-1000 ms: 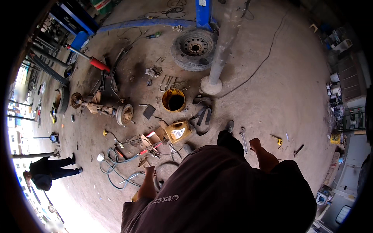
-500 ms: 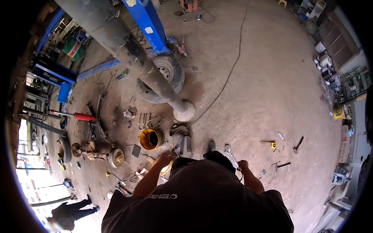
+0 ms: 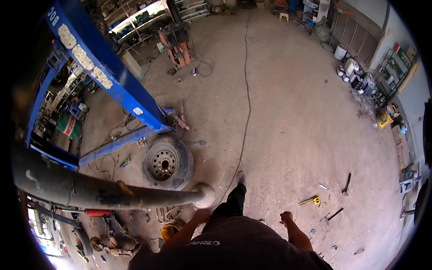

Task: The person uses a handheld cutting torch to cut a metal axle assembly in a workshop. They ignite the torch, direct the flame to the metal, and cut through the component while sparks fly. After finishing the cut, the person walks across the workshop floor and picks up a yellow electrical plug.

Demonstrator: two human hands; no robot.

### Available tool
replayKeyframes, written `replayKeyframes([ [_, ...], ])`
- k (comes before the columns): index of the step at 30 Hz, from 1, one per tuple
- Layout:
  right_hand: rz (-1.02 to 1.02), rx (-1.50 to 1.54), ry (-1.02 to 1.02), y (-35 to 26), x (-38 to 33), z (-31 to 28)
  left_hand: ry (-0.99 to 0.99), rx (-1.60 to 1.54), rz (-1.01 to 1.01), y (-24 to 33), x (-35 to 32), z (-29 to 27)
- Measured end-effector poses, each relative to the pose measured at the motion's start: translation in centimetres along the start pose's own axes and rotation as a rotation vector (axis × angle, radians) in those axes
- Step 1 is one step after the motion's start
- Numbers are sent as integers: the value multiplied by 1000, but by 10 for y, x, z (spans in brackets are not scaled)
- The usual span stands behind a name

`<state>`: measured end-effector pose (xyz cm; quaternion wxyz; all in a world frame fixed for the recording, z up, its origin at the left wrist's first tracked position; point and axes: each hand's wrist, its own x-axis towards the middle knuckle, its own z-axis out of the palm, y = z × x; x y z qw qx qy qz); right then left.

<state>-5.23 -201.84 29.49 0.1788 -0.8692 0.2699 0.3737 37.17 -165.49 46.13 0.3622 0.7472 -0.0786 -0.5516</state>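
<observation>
My right hand hangs in the air over the floor right of my body, its fingers curled in with nothing showing in them. My left hand is beside my dark trouser leg, left of it, and its fingertips are hidden. One shoe is planted ahead, next to the black cable. A small grey metal end, apparently of an adjustable wrench, peeks out from my shirt on the floor. Right of my right hand lie a yellow tape measure and a hammer.
A thick grey pipe crosses the left side down to a round concrete foot. Beyond it lie a wheel and a blue lift post. A yellow bucket stands near my left forearm. Containers line the right wall.
My view has moved forward and tipped up; tools, wheel and bucket sit lower in it. One foot has stepped forward. The adjustable wrench is now mostly hidden behind my body.
</observation>
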Motion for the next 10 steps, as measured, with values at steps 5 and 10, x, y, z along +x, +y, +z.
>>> replayKeyframes([
  [5,-5,-9,-291,21,33,-1,285,180,564,289,77,-78],
  [10,107,-41,-252,73,118,-95,372,-177,1642,621,-14,-187],
])
